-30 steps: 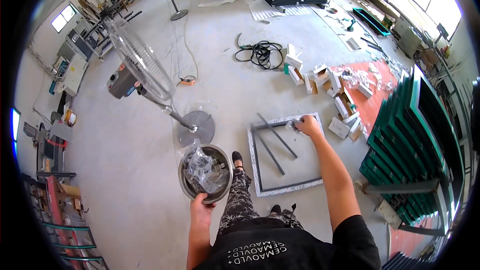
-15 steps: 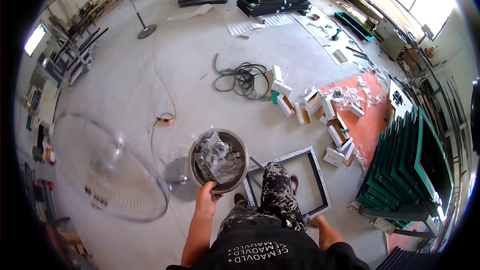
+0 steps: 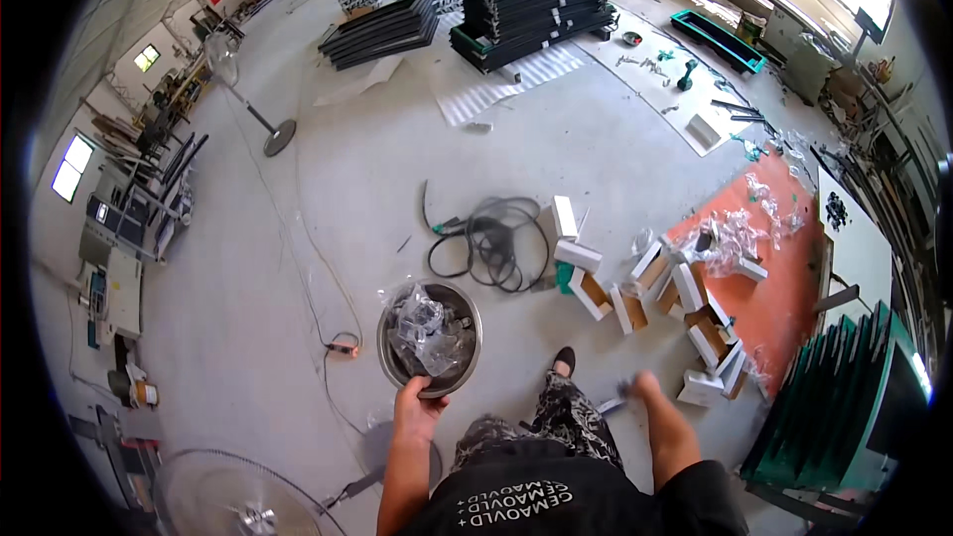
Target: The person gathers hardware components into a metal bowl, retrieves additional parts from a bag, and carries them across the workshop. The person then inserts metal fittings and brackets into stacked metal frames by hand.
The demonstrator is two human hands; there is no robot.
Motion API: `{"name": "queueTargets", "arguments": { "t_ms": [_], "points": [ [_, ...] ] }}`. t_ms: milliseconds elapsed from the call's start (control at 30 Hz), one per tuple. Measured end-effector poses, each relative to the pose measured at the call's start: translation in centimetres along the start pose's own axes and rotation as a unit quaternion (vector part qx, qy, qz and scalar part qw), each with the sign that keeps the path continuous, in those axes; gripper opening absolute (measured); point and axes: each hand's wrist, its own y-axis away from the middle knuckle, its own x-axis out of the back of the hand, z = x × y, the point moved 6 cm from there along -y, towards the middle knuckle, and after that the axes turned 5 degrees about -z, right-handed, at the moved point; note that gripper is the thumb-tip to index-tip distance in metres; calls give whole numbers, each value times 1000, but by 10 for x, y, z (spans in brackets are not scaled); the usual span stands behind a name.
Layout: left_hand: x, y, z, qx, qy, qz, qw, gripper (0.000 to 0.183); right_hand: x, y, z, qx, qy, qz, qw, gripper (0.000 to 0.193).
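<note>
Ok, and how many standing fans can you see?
2. The far fan stands at upper left; the near fan, cut off by the lower edge, is left of the left hand holding the metal bowl. Others may be hidden.

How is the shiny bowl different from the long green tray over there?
The shiny bowl is round, while the long tray is stretched out and narrow. The shiny bowl is silvery; the long tray has green edges. The shiny bowl is held up by the left hand, but the long tray sits far ahead to the right, with no hand on it. Both are open on top.
</note>
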Motion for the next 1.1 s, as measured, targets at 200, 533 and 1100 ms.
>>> {"name": "queueTargets", "arguments": {
  "t_ms": [200,533,1100],
  "points": [
    [-113,-76,56,29,26,-19,999,17,362,-141,-162,73,-213,129,966,35],
    [-203,-271,134,48,-20,-13,999,19,337,-278,-149,-19,-172,-3,985,45],
    [-481,-522,234,96,-79,-99,987,17,179,-269,-6,-148,-494,-150,844,43]
  ]
}}
